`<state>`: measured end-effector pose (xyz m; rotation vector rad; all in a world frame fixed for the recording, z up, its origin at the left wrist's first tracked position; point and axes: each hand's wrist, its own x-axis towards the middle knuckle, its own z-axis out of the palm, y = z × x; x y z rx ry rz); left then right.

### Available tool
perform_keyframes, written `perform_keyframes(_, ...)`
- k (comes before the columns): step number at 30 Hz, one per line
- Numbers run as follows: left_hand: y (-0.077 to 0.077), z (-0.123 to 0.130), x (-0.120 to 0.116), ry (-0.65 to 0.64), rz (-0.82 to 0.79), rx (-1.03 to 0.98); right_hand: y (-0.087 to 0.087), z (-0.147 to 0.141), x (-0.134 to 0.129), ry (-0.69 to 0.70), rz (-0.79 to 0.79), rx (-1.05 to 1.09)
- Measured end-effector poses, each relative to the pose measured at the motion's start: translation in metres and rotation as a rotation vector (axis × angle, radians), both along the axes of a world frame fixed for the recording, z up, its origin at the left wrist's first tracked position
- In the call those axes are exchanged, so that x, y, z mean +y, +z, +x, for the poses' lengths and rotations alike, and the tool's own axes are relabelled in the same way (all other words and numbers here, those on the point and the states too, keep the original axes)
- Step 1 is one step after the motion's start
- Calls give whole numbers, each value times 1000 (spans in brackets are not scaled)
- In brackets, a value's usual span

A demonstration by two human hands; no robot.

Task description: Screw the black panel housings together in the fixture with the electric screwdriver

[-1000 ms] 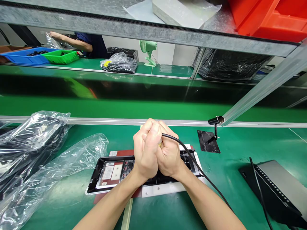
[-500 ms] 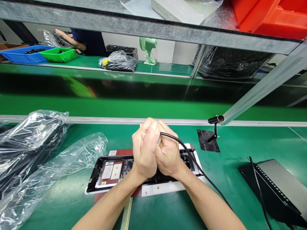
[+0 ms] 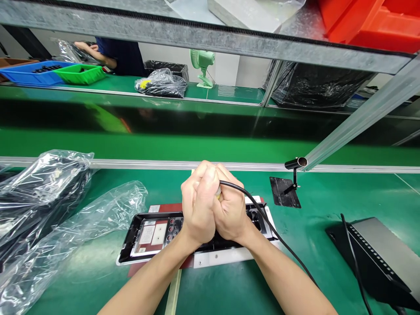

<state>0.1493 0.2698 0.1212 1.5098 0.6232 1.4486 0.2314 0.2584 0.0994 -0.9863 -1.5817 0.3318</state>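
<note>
My left hand (image 3: 199,203) and my right hand (image 3: 230,208) are clasped side by side, both closed around a corded hand tool (image 3: 218,191). Only a small pale-yellow bit of it shows between the fingers, so its kind and tip are hidden. From its top a black cable (image 3: 259,208) curves down past my right forearm. Directly beneath my hands lies a long black plastic housing (image 3: 134,236) with an open recess, labels and round holes inside. It rests on a reddish-brown and white fixture (image 3: 223,258), and my hands cover its middle.
Plastic-wrapped black parts (image 3: 46,188) and a loose clear bag (image 3: 108,210) lie left. A black tube holder (image 3: 295,163) stands back right, near a black-and-grey box (image 3: 377,258). A metal shelf (image 3: 164,30) crosses overhead. Beyond, a co-worker's arm (image 3: 101,57) handles wrapped parts.
</note>
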Motion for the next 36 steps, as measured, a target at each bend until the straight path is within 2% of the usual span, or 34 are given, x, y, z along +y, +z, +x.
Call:
perform_keyframes(11, 1, 1, 1, -91, 63, -89, 1, -1, -1, -4, -20, 12)
perform_keyframes(36, -1, 1, 1, -102, 19, -108, -1, -1, -1, -7, -7, 9)
